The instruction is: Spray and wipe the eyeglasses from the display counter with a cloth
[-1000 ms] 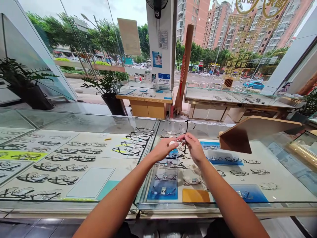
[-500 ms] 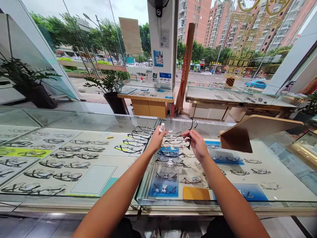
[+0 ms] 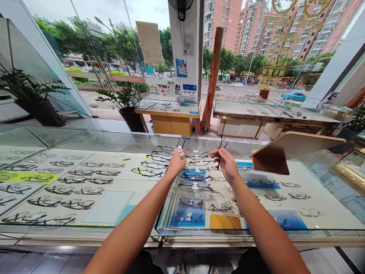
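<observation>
My left hand (image 3: 176,163) is wrapped round a small white bottle (image 3: 180,152), whose top sticks out above the fingers. To its right, my right hand (image 3: 226,163) pinches a pair of thin dark-rimmed glasses (image 3: 219,142). One round lens stands up above the fingers, and part of the frame hangs below them. Both hands are above the glass display case (image 3: 182,230), a short gap apart. Under the glass, rows of eyeglass frames (image 3: 191,201) lie beneath and between my forearms.
A brown angled wooden stand (image 3: 270,160) rests on the case at right. A yellow-orange pad (image 3: 226,222) and a pale rectangular sheet (image 3: 108,206) lie near the front. Beyond the case stand a potted plant (image 3: 129,114), a wooden post (image 3: 213,76) and more showcases (image 3: 245,112).
My left hand has moved slightly left and down with the bottle, which now shows more of its side. The right hand and the glasses have barely moved.
</observation>
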The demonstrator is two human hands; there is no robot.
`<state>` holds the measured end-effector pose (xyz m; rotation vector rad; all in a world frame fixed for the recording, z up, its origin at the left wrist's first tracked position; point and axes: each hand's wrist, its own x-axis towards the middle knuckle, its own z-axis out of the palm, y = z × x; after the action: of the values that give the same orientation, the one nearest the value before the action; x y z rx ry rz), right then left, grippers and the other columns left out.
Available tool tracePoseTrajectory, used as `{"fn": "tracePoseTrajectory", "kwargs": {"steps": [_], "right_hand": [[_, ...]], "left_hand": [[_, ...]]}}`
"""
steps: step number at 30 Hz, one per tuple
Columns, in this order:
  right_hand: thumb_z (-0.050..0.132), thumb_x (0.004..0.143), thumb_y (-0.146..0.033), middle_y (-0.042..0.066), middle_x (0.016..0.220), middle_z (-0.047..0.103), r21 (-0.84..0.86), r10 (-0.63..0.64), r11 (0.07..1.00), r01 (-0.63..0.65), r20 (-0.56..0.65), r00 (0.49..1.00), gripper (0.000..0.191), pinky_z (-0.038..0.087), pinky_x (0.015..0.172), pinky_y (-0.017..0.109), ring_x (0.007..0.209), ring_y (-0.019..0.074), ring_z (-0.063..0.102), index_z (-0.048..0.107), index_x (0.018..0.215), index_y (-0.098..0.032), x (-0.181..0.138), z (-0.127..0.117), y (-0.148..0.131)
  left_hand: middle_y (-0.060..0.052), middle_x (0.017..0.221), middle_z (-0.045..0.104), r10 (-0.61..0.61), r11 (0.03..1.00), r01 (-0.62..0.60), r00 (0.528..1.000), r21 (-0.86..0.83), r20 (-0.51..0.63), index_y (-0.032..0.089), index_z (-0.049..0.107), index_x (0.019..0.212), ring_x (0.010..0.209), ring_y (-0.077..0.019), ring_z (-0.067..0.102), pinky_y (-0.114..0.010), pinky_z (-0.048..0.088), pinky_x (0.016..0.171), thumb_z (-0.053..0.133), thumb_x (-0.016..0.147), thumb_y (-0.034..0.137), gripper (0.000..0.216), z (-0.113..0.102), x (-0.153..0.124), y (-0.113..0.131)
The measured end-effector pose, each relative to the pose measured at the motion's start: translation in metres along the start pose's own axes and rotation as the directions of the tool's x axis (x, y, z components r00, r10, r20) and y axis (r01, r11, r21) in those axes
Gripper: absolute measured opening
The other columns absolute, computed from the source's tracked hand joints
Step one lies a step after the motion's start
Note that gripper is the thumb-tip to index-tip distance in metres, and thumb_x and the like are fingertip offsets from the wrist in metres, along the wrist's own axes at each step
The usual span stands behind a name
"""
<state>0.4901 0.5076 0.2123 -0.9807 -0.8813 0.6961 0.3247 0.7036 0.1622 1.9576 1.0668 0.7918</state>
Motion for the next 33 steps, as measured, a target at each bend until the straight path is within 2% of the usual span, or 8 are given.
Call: {"fn": "tracePoseTrajectory", "kwargs": {"steps": [6, 9, 13, 16, 19, 22, 28, 33], "right_hand": [[0.065, 0.091, -0.050, 0.008, 0.103, 0.077, -0.022, -0.003, 1.000, 0.003, -0.003, 1.000, 0.027, 0.045, 0.073, 0.033, 0.087, 0.0211, 0.063, 0.069, 0.089, -0.024, 0.001, -0.002, -0.001], [0.065, 0.092, -0.048, 0.008, 0.104, 0.076, -0.016, -0.025, 1.000, 0.025, -0.029, 0.999, 0.026, 0.045, 0.073, 0.033, 0.087, 0.0204, 0.062, 0.070, 0.088, -0.023, 0.003, -0.006, -0.005], [0.065, 0.091, -0.048, 0.007, 0.105, 0.076, -0.028, -0.081, 0.997, 0.078, -0.117, 0.990, 0.025, 0.047, 0.073, 0.033, 0.089, 0.0202, 0.062, 0.071, 0.089, -0.024, 0.007, -0.014, -0.014], [0.067, 0.089, -0.049, 0.007, 0.104, 0.077, -0.035, -0.105, 0.994, 0.100, -0.171, 0.980, 0.025, 0.048, 0.073, 0.033, 0.088, 0.0203, 0.062, 0.068, 0.086, -0.024, 0.010, -0.018, -0.020], [0.067, 0.087, -0.051, 0.007, 0.102, 0.077, -0.041, -0.116, 0.993, 0.110, -0.193, 0.974, 0.026, 0.049, 0.074, 0.033, 0.085, 0.0195, 0.063, 0.065, 0.086, -0.024, 0.011, -0.019, -0.022], [0.065, 0.089, -0.053, 0.007, 0.101, 0.077, -0.073, -0.113, 0.992, 0.101, -0.191, 0.975, 0.029, 0.049, 0.075, 0.033, 0.086, 0.0200, 0.063, 0.062, 0.085, -0.025, 0.011, -0.019, -0.022], [0.067, 0.089, -0.052, 0.006, 0.102, 0.077, -0.056, -0.114, 0.993, 0.105, -0.194, 0.974, 0.028, 0.049, 0.074, 0.032, 0.086, 0.0187, 0.064, 0.064, 0.085, -0.025, 0.011, -0.019, -0.023], [0.066, 0.089, -0.052, 0.006, 0.100, 0.076, -0.066, -0.115, 0.992, 0.104, -0.194, 0.974, 0.029, 0.048, 0.075, 0.032, 0.086, 0.0189, 0.064, 0.059, 0.083, -0.025, 0.011, -0.020, -0.024]], "left_hand": [[-0.010, 0.110, 0.066, -0.031, 0.998, 0.032, 0.999, 0.051, -0.012, 0.022, 0.043, 0.119, 0.106, -0.0293, 0.067, -0.041, 0.048, 0.095, 0.064, 0.069, 0.001, 0.058, -0.001, -0.006, 0.009], [-0.016, 0.130, 0.056, 0.087, 0.994, -0.073, 0.978, 0.080, -0.190, 0.021, 0.039, 0.127, 0.126, -0.0315, 0.059, -0.045, 0.046, 0.104, 0.068, 0.073, 0.007, 0.063, -0.005, -0.021, 0.031], [-0.020, 0.151, 0.045, 0.500, 0.864, -0.479, 0.777, 0.156, -0.381, 0.021, 0.043, 0.129, 0.147, -0.0335, 0.041, -0.051, 0.031, 0.122, 0.065, 0.086, 0.014, 0.049, -0.005, -0.058, 0.073], [-0.010, 0.111, 0.070, 0.737, 0.673, -0.735, 0.676, 0.086, 0.013, 0.024, 0.058, 0.108, 0.110, -0.0282, 0.063, -0.044, 0.044, 0.102, 0.060, 0.094, 0.020, 0.015, 0.008, -0.088, 0.093], [-0.007, 0.094, 0.073, 0.737, 0.524, -0.850, 0.421, -0.054, 0.530, 0.024, 0.069, 0.104, 0.092, -0.0252, 0.067, -0.038, 0.045, 0.084, 0.053, 0.100, 0.026, 0.016, 0.031, -0.114, 0.097], [-0.007, 0.093, 0.075, 0.664, 0.468, -0.879, 0.284, -0.089, 0.691, 0.028, 0.071, 0.126, 0.087, -0.0257, 0.068, -0.037, 0.043, 0.076, 0.058, 0.101, 0.036, 0.030, 0.051, -0.130, 0.092], [-0.007, 0.099, 0.079, 0.611, 0.593, -0.793, 0.330, -0.139, 0.720, 0.025, 0.078, 0.108, 0.091, -0.0257, 0.073, -0.036, 0.047, 0.082, 0.061, 0.100, 0.037, 0.022, 0.057, -0.133, 0.086], [-0.004, 0.091, 0.081, 0.579, 0.763, -0.622, 0.542, -0.172, 0.609, 0.024, 0.078, 0.091, 0.086, -0.0235, 0.073, -0.035, 0.049, 0.080, 0.060, 0.100, 0.038, 0.024, 0.053, -0.130, 0.090]]}}
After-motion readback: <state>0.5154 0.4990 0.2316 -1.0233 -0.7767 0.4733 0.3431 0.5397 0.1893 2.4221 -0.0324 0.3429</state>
